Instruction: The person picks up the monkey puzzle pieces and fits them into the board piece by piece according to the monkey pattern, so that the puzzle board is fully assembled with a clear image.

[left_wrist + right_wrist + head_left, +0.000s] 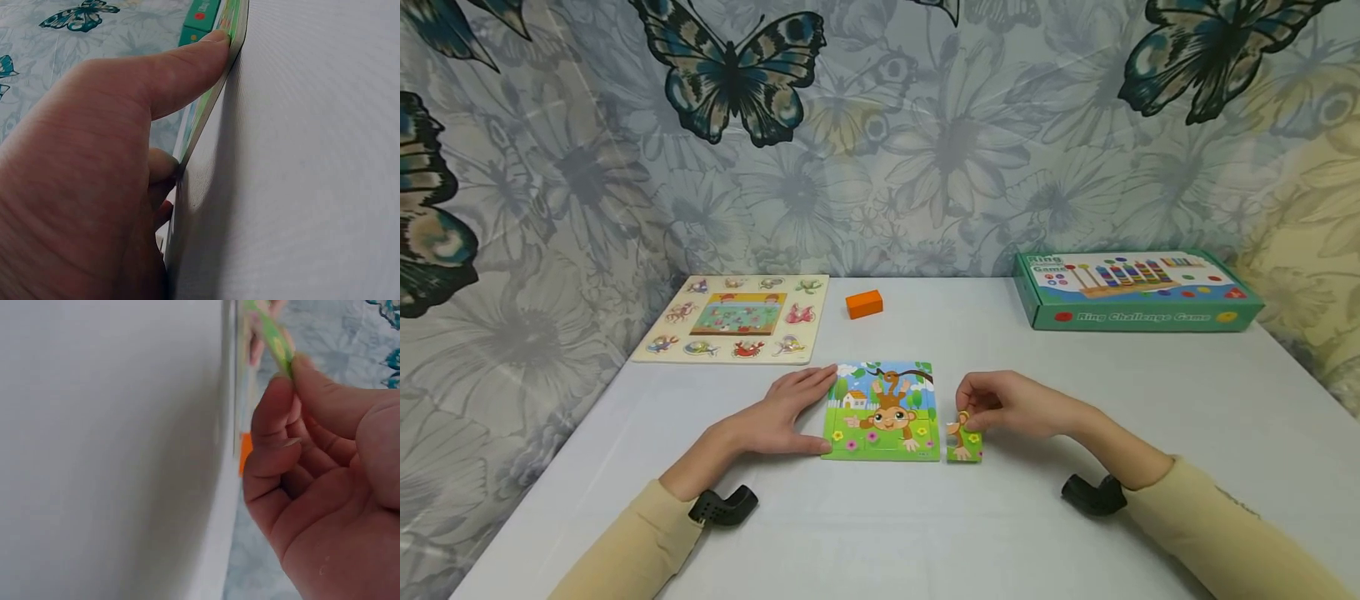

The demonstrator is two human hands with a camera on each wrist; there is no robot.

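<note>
A square monkey jigsaw puzzle [887,417] lies on the white table in front of the person. Along its left side rests the left hand [786,417], thumb at the lower corner and fingers at the upper one. The left wrist view shows the thumb [187,75] laid over the board's edge. To the right of the puzzle, the right hand [1018,404] pinches a puzzle piece [964,447] with part of a monkey on green. In the right wrist view this piece [276,340] sits between thumb and index finger, tilted, with the other fingers curled below.
An orange block [864,304] lies behind the puzzle. At the back left is a pale wooden board [811,321] with sea-animal pictures. A green Ring Challenge Game box [1138,292] stands at the back right, before a butterfly-patterned cloth [880,167].
</note>
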